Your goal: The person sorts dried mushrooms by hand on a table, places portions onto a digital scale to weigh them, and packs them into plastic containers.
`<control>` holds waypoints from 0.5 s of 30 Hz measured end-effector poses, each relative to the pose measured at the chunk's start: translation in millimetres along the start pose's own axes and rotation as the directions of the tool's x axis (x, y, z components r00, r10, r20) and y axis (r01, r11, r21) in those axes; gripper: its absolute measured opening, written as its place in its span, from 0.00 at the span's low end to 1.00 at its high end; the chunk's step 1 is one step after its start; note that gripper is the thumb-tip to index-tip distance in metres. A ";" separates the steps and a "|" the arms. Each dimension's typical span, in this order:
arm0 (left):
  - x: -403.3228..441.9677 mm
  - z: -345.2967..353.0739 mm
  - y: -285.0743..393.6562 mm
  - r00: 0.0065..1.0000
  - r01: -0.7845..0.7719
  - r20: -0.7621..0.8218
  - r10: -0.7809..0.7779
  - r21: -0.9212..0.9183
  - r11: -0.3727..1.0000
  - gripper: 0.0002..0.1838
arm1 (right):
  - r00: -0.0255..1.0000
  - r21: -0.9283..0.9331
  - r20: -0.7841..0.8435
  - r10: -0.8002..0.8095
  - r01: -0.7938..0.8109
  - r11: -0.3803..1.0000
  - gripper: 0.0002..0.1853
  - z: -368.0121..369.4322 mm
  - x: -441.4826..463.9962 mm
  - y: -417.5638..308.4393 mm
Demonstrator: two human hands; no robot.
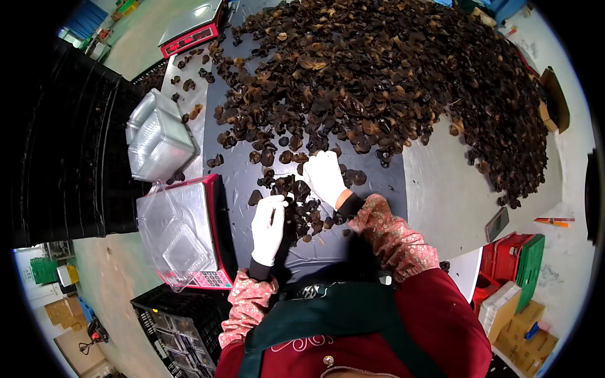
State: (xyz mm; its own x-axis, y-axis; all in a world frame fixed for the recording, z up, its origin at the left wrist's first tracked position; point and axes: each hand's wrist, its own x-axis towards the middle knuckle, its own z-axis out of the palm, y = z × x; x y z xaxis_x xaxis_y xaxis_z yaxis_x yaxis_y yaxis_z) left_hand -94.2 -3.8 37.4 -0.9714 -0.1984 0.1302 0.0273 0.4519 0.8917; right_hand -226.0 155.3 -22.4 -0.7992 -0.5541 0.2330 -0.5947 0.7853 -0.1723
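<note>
Both hands wear white gloves and work over a small cluster of dark, curled pieces like dried fungus (300, 196) on the grey table covering. On the left side of that cluster is my left hand (269, 228), its fingers bent together at the edge of the pieces. My right hand (324, 178) lies over the upper right of the cluster, fingers curled downward, their tips hidden. Whether either hand grips a piece is too small to tell. Beyond them spreads a large heap of the same dark pieces (378, 69).
To the left, an open clear plastic box (183, 246) rests on a red scale (220, 252); stacked clear trays (161, 142) stand behind it. Another scale (192, 28) is at the far left. A phone (497, 225) lies at the right edge. Black crates (179, 327) stand lower left.
</note>
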 end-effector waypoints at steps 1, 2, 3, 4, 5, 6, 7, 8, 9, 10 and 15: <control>-0.6 1.1 -7.1 0.997 -0.077 -0.029 0.077 0.008 0.997 0.05 | 0.999 0.000 0.034 -0.004 0.004 1.000 0.05 -5.2 -0.3 0.4; -1.2 0.7 -9.9 0.999 -0.013 -0.034 0.012 -0.031 0.999 0.04 | 1.000 0.083 0.012 0.020 -0.021 0.996 0.05 -10.5 -4.4 5.1; -0.6 0.5 -10.1 0.998 0.049 -0.035 -0.051 -0.070 0.996 0.04 | 0.996 0.233 -0.054 0.070 -0.055 0.971 0.06 -22.3 -12.5 10.9; 1.5 0.6 -8.0 0.990 0.129 -0.032 -0.136 -0.162 0.978 0.04 | 0.992 0.399 -0.101 0.076 -0.030 0.916 0.05 -38.3 -23.9 18.2; 4.9 2.5 -10.3 0.984 0.151 -0.059 -0.166 -0.202 0.968 0.06 | 0.985 0.553 -0.142 0.092 0.002 0.833 0.04 -55.7 -40.2 26.7; 10.2 3.7 -12.0 0.979 0.185 -0.054 -0.199 -0.193 0.963 0.06 | 0.981 0.513 -0.189 -0.034 0.128 0.849 0.03 -71.5 -62.9 38.3; 16.5 5.3 -14.3 0.972 0.221 -0.044 -0.233 -0.183 0.958 0.06 | 0.962 0.467 -0.226 -0.156 0.247 0.849 0.02 -89.0 -90.5 50.6; 23.4 8.7 -18.6 0.974 0.216 -0.034 -0.225 -0.177 0.960 0.07 | 1.000 0.675 -0.021 -0.007 0.020 0.737 0.02 -111.7 -121.2 60.9; 32.0 16.6 -22.9 0.983 0.160 -0.063 -0.171 -0.160 0.974 0.09 | 0.974 0.799 0.207 0.097 -0.225 0.558 0.03 -137.4 -153.6 69.3; 42.5 22.7 -25.7 0.994 0.089 -0.047 -0.094 -0.091 0.992 0.09 | 0.903 0.778 0.367 0.223 -0.430 0.459 0.04 -166.4 -185.9 73.5; 104.4 59.8 -24.4 0.915 -0.402 0.115 0.386 0.266 0.876 0.18 | 0.588 0.713 0.680 0.437 -0.394 -0.580 0.07 -193.3 -392.5 72.4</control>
State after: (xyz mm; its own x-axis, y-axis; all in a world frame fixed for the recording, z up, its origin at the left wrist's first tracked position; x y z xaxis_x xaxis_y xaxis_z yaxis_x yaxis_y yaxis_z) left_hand -210.3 16.4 3.3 -0.9059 0.0929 0.4131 0.3521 0.7072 0.6131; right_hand 61.5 483.0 58.8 -0.7897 -0.1708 -0.5893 0.5972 -0.4343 -0.6744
